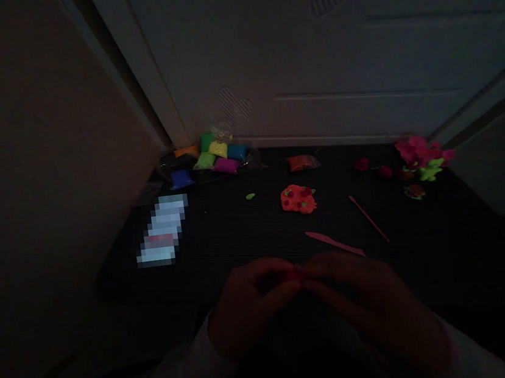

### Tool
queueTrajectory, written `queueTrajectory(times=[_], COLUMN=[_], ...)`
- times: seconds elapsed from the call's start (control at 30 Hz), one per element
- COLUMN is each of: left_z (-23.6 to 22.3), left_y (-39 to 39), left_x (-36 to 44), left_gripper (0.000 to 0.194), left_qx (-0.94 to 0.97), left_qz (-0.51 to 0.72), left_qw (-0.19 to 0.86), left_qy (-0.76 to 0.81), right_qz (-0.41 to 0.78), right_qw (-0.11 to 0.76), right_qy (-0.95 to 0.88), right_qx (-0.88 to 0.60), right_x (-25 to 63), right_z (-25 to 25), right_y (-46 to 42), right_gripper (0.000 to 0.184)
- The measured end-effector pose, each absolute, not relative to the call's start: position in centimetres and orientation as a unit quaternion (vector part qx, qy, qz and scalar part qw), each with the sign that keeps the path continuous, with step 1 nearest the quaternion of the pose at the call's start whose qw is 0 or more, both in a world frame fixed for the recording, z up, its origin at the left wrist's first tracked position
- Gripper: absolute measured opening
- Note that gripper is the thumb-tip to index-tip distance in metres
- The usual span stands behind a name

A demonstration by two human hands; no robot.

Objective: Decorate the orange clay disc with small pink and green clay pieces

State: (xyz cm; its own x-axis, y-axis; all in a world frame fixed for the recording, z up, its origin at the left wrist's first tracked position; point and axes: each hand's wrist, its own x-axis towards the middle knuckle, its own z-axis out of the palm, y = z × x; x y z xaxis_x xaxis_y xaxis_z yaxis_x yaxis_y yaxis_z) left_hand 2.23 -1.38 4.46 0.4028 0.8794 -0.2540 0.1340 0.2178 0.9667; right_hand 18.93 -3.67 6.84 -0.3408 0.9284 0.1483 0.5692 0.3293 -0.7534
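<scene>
In dim light, my left hand (252, 302) and my right hand (371, 297) meet at the fingertips over the near edge of the dark table. Pinched between them is a small piece of red modelling clay (293, 276), partly hidden by the fingers. Just beyond my hands lies a pink clay knife (335, 243), with a thin pink modelling stick (369, 219) to its right. An orange clay shape (298, 199) with dark red dots and green bits rests flat farther back. To its left sits a small light-green clay piece (250, 196).
Several bags of coloured clay (219, 150) are heaped at the back left. An orange clay bag (302, 162) lies alone at the back. A blurred lit screen (163, 232) is at the left. Pink and green clay figures (423, 156) stand back right, before a white door (311, 65).
</scene>
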Motion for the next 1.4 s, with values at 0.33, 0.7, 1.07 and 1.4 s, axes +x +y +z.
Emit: queueTrajectory(times=[0.33,0.7,1.07,1.4], left_z=[3.4,2.4,0.1,-1.0], left_y=[-1.8,-0.7,7.9,8.1], left_x=[2.3,1.3,-2.2,-2.8], left_gripper=[0.012,0.025,0.031,0.034], left_qx=[0.500,0.587,0.755,0.756], left_qz=[0.223,0.209,0.302,0.304], left_qw=[0.687,0.585,0.149,0.119], left_qy=[0.479,0.520,0.563,0.567], right_qz=[0.322,0.288,0.392,0.306], right_qw=[0.292,0.438,0.318,0.337], right_qy=[-0.726,-0.558,-0.606,-0.671], right_qx=[-0.533,-0.643,-0.615,-0.585], right_x=[17.8,21.7,18.6,18.7], right_z=[4.6,4.7,0.4,-0.5], right_y=[-4.6,-4.3,-2.3,-2.4], right_gripper=[0.012,0.021,0.016,0.027])
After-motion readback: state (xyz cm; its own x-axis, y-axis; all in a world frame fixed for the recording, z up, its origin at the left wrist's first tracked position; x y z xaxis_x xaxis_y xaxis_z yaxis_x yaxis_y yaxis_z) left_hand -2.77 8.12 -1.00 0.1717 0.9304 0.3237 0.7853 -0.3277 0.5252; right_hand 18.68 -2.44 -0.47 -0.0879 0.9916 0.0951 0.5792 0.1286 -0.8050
